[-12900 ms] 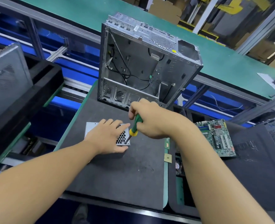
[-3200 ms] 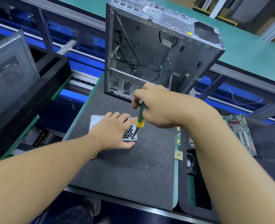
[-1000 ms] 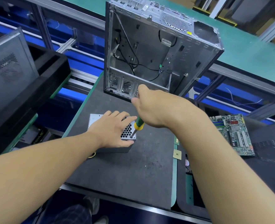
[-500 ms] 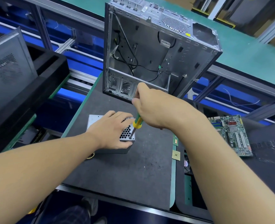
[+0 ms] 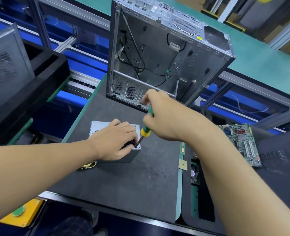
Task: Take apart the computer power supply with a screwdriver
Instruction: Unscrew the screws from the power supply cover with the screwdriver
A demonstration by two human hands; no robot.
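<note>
Pinning power supply (image 5: pixel 96 127) flat on counter (image 5: pixel 132 181) with open left hand (image 5: pixel 114 142); right hand (image 5: pixel 164 116) closed around screwdriver (image 5: pixel 145 131), tip at near-right corner screw. Risk: angled tip slips, strips screw or jabs fingers.

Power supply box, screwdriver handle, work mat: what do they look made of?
Power supply: bare sheet metal, dull silver-grey, with punched vent holes. Screwdriver: handle looks like moulded plastic, glossy green with a yellow collar; the dark shaft is likely steel. Work mat: matte dark grey, scuffed, probably rubber or foam; can't tell which.
</note>
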